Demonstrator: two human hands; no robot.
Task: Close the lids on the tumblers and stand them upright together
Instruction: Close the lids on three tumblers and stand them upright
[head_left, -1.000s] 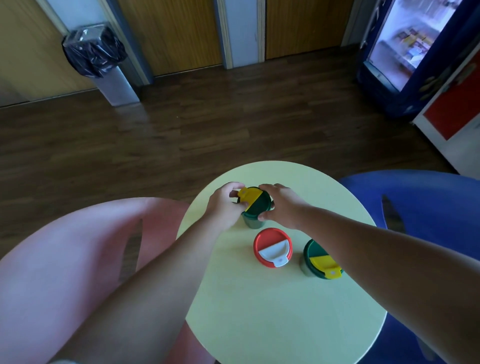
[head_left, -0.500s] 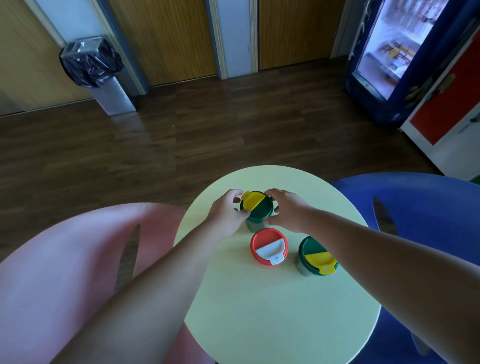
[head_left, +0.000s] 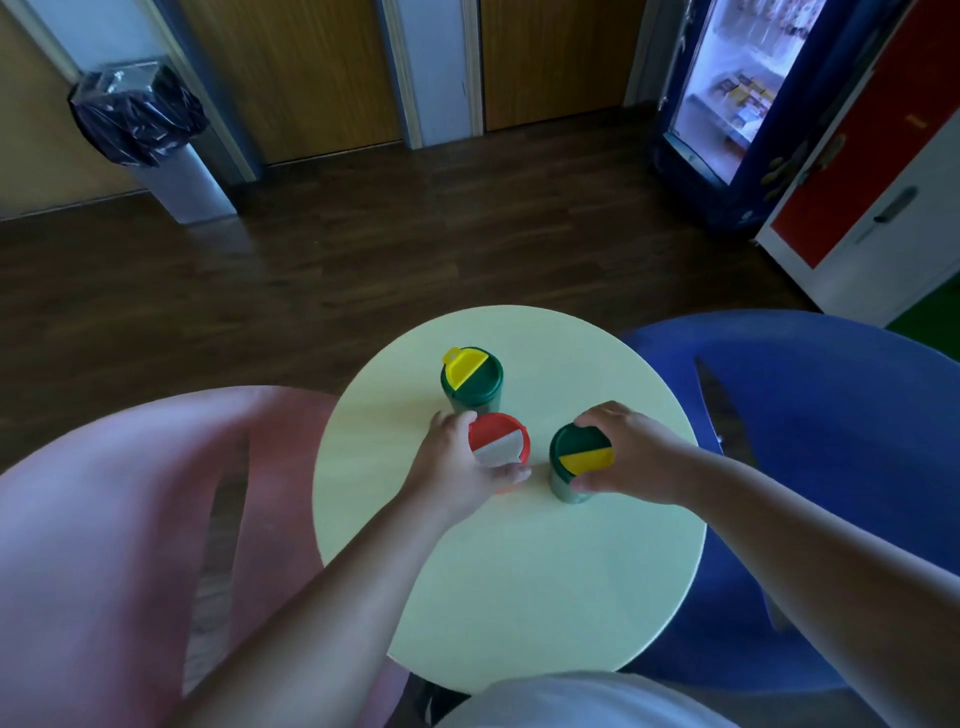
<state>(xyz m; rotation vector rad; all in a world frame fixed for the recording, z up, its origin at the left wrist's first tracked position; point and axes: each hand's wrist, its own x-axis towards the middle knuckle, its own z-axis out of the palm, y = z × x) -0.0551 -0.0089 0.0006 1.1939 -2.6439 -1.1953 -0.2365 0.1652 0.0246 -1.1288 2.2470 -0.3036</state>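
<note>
Each hand has a tumbler of its own. The left hand (head_left: 457, 470) is wrapped round the rim of the red-lidded tumbler (head_left: 500, 448), with the fingers curled over its far left edge and the thumb hooked along the near side, so the white flap sits in the hollow between them. The right hand (head_left: 631, 457) clasps the near green tumbler (head_left: 581, 453) in the same way: fingertips over the far rim, thumb pressed low on the near wall, the yellow flap just inside the palm. Gripped from above and by the rim like this, my guess is that the two cups can be slid or lifted without tipping, and drawn in toward the third.

That third one, the far green tumbler (head_left: 471, 379), stands upright just beyond the left fingertips, touched by nobody. All three are on the round pale table (head_left: 519, 597), the two held ones side by side with a narrow gap between the thumbs.

From up here I mostly see lids. The red cup's body is hidden under its lid and the hand. I cannot tell whether any flap is snapped fully down; the far yellow one shows a small tab poking past the rim. The table's near edge is cut off by a white garment, and both forearms run out of view
</note>
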